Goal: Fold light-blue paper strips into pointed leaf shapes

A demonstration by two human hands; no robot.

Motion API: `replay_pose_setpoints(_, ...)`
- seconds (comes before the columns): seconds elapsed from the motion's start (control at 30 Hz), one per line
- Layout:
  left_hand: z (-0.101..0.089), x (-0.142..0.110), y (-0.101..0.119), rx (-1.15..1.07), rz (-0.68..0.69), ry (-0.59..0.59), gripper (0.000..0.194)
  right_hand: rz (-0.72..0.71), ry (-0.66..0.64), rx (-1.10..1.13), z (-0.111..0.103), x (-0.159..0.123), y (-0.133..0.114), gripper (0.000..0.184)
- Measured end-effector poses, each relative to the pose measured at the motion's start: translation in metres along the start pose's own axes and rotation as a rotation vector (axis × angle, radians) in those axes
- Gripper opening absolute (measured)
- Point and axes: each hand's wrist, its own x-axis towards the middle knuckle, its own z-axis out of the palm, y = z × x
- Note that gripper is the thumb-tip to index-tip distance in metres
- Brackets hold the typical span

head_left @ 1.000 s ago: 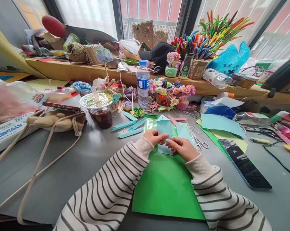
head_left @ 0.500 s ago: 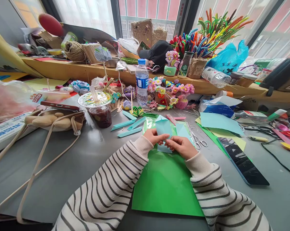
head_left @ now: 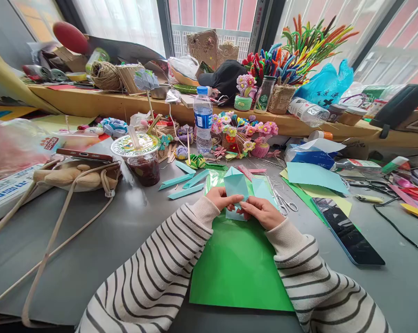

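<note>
Between my hands is a light-blue folded paper [head_left: 235, 181] with a pointed top. My left hand [head_left: 224, 199] pinches its lower left part, thumb on the front. The fingers of my right hand [head_left: 262, 212] close on its lower right corner, close to the left thumb. Beneath my hands lies a green paper sheet [head_left: 240, 273], with another light-blue paper [head_left: 262, 189] on its upper right. Part of a blue piece below the fingers is covered by my hands. Several folded blue strips [head_left: 188, 180] lie to the left.
Small scissors [head_left: 287, 205] and a phone [head_left: 347, 231] lie to the right, with stacked coloured paper [head_left: 316, 178] behind. A lidded drink cup [head_left: 139, 162] and a bag with long straps [head_left: 77, 178] stand left. A water bottle [head_left: 202, 120] and craft flowers [head_left: 245, 132] are behind.
The camera view has shifted slightly. Both hands keep their hold on the folded blue paper, with hardly any finger movement.
</note>
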Motion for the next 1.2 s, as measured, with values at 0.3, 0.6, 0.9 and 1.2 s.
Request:
replay_pose_setpoints(0.3,-0.0001,0.0006,-0.0018,0.018,-0.003,-0.043,0.031,-0.009,0.102,0.051,0.0004,0.0023,0.0032,0.038)
replay_pose_setpoints(0.6,0.0013,-0.0007,0.0011,-0.044,-0.005,-0.049,0.029,-0.037,0.201,0.069,0.0073,0.0013,0.0020,0.036)
replay_pose_setpoints(0.9,0.0010,-0.0008,0.0015,-0.029,0.017,-0.035,0.032,-0.092,0.235,0.112,0.0038,0.0030,0.0047,0.030)
replay_pose_setpoints(1.2,0.0063,-0.0038,0.0024,0.011,0.019,-0.064,0.029,-0.153,0.376,0.113,0.0031,0.0024,0.0028,0.025)
